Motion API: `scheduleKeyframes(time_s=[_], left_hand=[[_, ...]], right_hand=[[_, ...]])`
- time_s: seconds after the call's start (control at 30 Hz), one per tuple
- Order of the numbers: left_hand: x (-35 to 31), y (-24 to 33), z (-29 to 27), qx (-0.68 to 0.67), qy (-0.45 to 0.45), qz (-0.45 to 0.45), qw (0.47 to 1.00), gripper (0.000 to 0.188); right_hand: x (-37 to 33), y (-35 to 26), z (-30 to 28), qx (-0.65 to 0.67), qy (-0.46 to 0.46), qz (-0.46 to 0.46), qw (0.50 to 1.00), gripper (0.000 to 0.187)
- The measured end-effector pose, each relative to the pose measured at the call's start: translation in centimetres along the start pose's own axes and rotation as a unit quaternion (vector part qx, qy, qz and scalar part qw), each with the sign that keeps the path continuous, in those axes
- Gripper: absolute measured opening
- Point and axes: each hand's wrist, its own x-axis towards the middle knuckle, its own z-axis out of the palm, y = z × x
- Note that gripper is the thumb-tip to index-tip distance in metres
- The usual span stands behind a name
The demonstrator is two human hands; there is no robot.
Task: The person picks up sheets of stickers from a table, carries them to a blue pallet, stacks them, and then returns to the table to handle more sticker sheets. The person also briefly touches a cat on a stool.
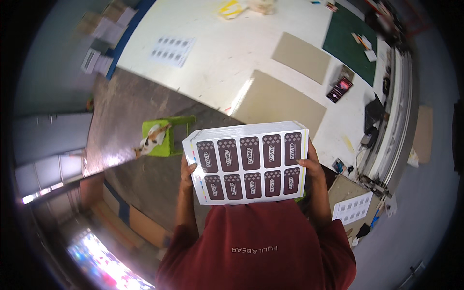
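Stack of printed sheets (247,172) — left hand (187,172), right hand (313,167) gripping opposite edges, thumbs on top — white table (208,77) beyond.

Stack of printed sheets (251,162) blocks ctr of frame. Green stool (166,147) w/ cat (155,135) on it obstructs floor L of ctr, near L hand (187,170). Open stretch of white table (215,60), upper ctr, lets a hand pass btwn code sheet (173,50) & flat grey boards (302,57). Phone (340,90) & long metal rail (403,92) hem in R side.
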Motion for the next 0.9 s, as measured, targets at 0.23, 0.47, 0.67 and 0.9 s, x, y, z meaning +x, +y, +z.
scheduleKeyframes(time_s=[0.23, 0.47, 0.67, 0.9], left_hand=[[-13.7, -2.8, -11.7, -0.101, 0.114, 0.072, 0.986, 0.094], [-26.9, -3.6, -20.8, -0.129, 0.239, 0.178, 0.946, 0.081], [-33.9, -4.0, -27.2, -0.138, 0.365, 0.216, 0.895, 0.074], [-39.5, -4.2, -39.9, -0.127, 0.493, 0.23, 0.829, 0.072]], right_hand=[[-1.0, 5.9, 12.5, -0.078, -0.106, 0.086, 0.988, 0.096], [0.3, 11.1, 27.4, -0.129, -0.277, 0.127, 0.944, 0.087], [3.2, 19.7, 37.5, -0.144, -0.364, 0.2, 0.898, 0.072], [6.3, 30.1, 54.5, -0.169, -0.438, 0.278, 0.838, 0.077]])
